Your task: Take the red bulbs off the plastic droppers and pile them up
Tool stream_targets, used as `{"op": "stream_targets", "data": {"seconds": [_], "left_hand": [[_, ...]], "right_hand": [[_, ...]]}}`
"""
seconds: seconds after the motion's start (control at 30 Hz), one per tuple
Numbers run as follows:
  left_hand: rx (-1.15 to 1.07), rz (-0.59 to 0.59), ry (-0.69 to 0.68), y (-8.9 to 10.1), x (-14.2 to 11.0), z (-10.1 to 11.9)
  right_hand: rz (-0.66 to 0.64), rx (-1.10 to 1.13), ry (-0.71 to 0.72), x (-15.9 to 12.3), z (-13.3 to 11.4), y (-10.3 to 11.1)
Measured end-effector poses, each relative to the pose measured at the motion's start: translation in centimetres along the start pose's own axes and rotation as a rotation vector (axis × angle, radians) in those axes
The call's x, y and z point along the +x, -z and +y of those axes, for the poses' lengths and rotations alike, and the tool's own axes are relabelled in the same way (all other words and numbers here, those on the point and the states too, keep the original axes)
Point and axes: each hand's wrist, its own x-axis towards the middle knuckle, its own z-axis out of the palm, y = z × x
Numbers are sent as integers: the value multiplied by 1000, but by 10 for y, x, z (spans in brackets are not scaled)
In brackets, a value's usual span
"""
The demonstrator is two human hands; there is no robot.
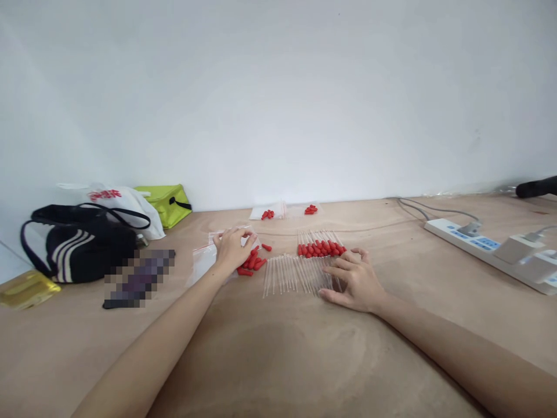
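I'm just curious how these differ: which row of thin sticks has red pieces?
The far row: red pieces line its near ends; the near row shows none.

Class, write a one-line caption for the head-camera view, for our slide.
A person's left grip beside loose red pieces, right grip at thin sticks, on a wooden table.

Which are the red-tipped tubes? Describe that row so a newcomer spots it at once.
On the wooden table before the pale wall, look beyond and left of the right hand. The red-tipped tubes form a row there, thin and clear, red ends toward the viewer. The bare tubes nearer the viewer carry no red, and the loose red pieces by the left hand lack tubes.
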Motion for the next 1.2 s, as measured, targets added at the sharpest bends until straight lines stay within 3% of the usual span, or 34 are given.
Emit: {"op": "stream_targets", "data": {"seconds": [0.1,0.37,0.53,0.83,1.0,1.07,1.13,1.2], "left_hand": [[-1,70,-87,-2,-6,12],[-48,-189,-270,-22,-12,78],[-80,-221,-308,-32,-5,99],[-179,-124,-167,-42,-9,99],[-283,-10,-70,-29,-28,83],[-334,14,-99,-19,-43,69],[-427,87,-268,-10,-59,54],[-384,133,-408,-2,-73,42]], "right_hand": [[-21,16,-15,0,0,1],[42,-10,-194,-2,8,1],[63,-28,-225,-4,18,2],[70,-43,-221,-4,18,0],[130,2,-219,-5,20,-2],[195,9,-202,-4,19,-2],[227,-5,-158,-3,15,-1],[193,-30,-82,-1,8,0]]}}
